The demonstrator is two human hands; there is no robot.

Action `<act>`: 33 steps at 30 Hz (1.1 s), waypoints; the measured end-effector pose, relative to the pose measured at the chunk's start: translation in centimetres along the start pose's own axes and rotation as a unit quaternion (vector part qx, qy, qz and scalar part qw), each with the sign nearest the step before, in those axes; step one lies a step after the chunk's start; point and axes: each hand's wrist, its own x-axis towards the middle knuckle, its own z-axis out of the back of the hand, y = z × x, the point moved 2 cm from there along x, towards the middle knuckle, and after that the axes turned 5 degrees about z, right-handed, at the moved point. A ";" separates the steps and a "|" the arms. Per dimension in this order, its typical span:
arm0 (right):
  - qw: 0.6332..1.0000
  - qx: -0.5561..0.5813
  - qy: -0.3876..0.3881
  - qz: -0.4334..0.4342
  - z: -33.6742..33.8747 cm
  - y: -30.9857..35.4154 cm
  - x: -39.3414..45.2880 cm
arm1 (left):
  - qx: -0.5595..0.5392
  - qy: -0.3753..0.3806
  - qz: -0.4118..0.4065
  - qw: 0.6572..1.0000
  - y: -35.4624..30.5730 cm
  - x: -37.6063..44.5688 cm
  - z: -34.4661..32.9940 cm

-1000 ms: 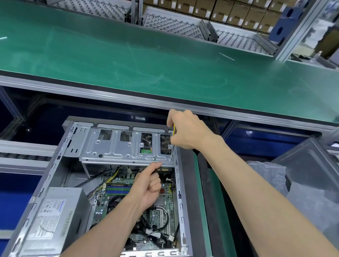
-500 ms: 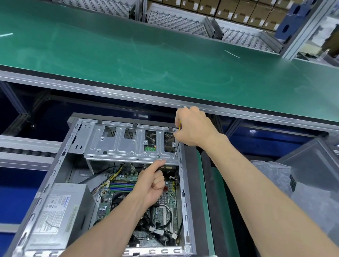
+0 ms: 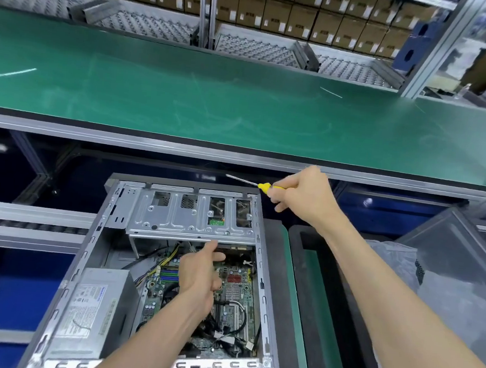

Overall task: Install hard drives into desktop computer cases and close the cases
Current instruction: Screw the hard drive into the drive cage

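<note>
drive-fastening step: right hand (image 3: pixel 306 194) grips the screwdriver (image 3: pixel 261 185) above the drive cage (image 3: pixel 193 223), left hand (image 3: pixel 200 271) loosely open beneath it; next, seat the tip.

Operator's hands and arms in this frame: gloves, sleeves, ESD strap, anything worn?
Nothing worn shows. The left hand and right hand are bare, without gloves, rings or watch. Both forearms are uncovered to the frame edge: no sleeve, no wrist strap or cable visible on either wrist.

bright, even overhead light washes the green conveyor belt (image 3: pixel 243 106) with faint streaky glare. under it, dark blue shadow. wide-angle bending curves the edges; the left and lower margins smear with motion blur; distant cardboard boxes (image 3: pixel 282 12) look soft.
</note>
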 end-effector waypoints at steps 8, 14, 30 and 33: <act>0.984 0.149 0.094 0.017 -7.0 -0.5 -2.9 | -0.323 0.248 0.048 0.912 -5.0 -0.7 -2.2; 0.993 -0.017 0.065 0.101 -10.2 -0.7 -3.4 | -0.339 0.298 0.038 0.891 -5.7 -1.1 -3.4; 0.945 0.324 0.046 -0.026 -10.2 -0.8 -2.7 | -0.088 0.198 -0.155 0.964 -6.1 -1.0 -2.5; 0.943 0.329 0.044 -0.034 -10.6 -0.6 -2.4 | -0.075 0.195 -0.151 0.966 -6.4 -1.0 -2.8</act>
